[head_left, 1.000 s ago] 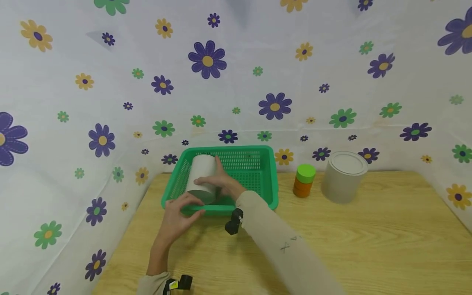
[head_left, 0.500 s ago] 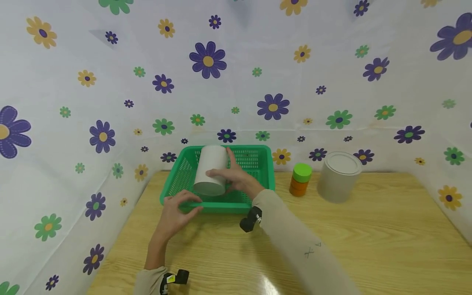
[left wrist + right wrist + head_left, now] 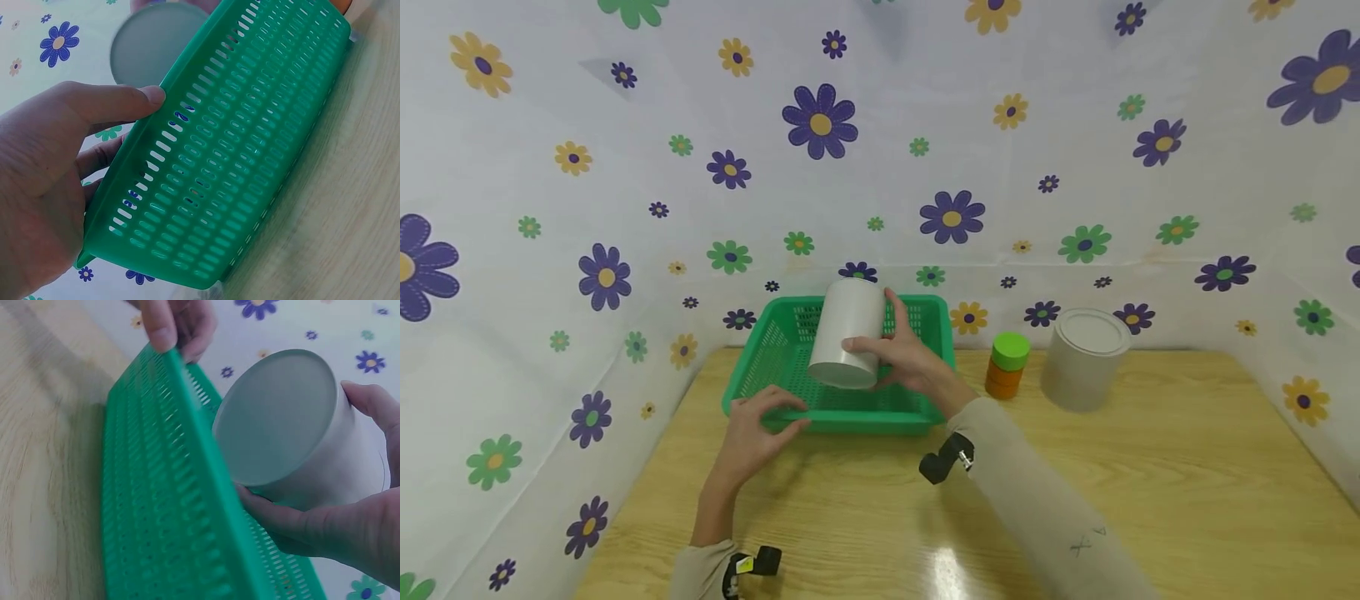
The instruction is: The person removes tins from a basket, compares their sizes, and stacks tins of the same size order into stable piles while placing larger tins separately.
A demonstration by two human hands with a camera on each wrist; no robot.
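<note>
In the head view my right hand [image 3: 913, 362] grips a plain white can [image 3: 850, 329] from its right side. The can tilts over the green plastic basket [image 3: 838, 422], its flat grey end [image 3: 281, 419] facing me. That end seems to clear the basket's floor. My left hand [image 3: 758, 433] is at the basket's front-left rim. In the left wrist view, its thumb [image 3: 125, 103] lies on the near side of the rim while the fingers go behind it, pinching the edge. The right wrist view shows the right thumb and fingers spread around the can.
To the right of the basket stands an orange jar with a lime-green lid [image 3: 1006, 367]. Beside it is a larger grey-white lidded can [image 3: 1086, 358]. A flowered sheet [image 3: 887, 125] closes off the back and sides of the wooden table [image 3: 1150, 475].
My right hand has raised the white can out from the basket's left front and carried it rightward. The left hand has stayed on the rim.
</note>
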